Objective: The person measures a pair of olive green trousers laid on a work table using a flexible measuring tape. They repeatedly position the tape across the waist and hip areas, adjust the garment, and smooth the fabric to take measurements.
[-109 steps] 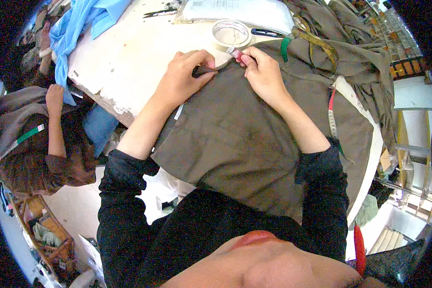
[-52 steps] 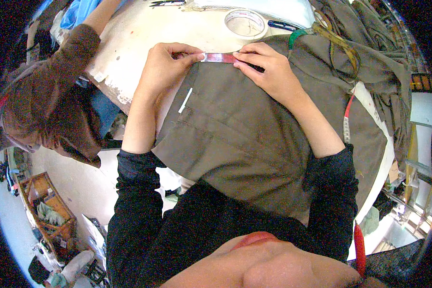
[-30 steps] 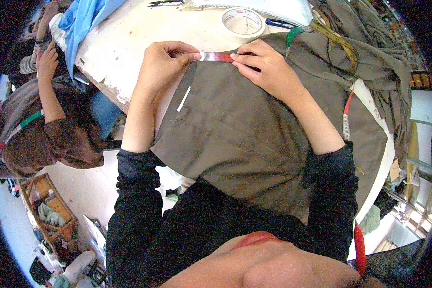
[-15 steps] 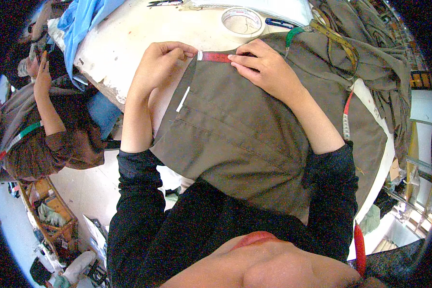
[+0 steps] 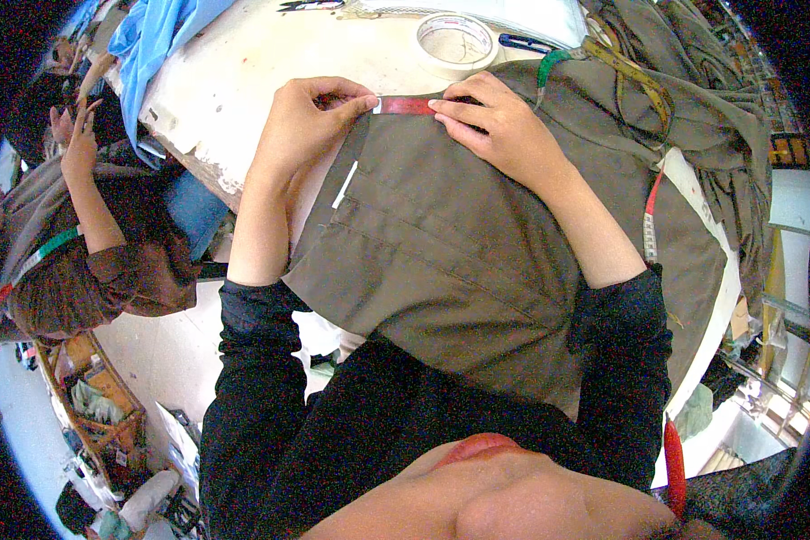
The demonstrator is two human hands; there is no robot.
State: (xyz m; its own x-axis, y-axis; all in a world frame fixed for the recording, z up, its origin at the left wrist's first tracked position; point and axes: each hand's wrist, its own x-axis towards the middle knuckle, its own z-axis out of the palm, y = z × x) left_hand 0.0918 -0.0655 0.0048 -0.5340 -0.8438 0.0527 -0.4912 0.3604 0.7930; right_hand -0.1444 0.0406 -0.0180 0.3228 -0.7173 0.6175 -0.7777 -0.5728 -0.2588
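Note:
A brown-grey cloth garment piece (image 5: 441,216) with seam lines lies over the table edge and down toward my body. Along its far edge runs a short red stretch of tape measure (image 5: 405,106) with a white end. My left hand (image 5: 308,126) pinches that white end between thumb and forefinger, at the cloth's left corner. At the other end of the red stretch, my right hand (image 5: 508,130) presses the tape between its fingertips, its palm resting on the cloth. A small white strip (image 5: 344,184) sits at the cloth's left edge.
On the table (image 5: 270,45) lie a roll of masking tape (image 5: 456,45), a dark blue cutter (image 5: 526,43) and snips (image 5: 310,5). Blue cloth (image 5: 157,54) hangs at the far left. A co-worker (image 5: 90,243) is at the left. More brown cloth is heaped at right.
My left thumb and forefinger have shifted slightly right onto the tape's white end, and the hand has opened into a wider arch. My right hand stays nearly still.

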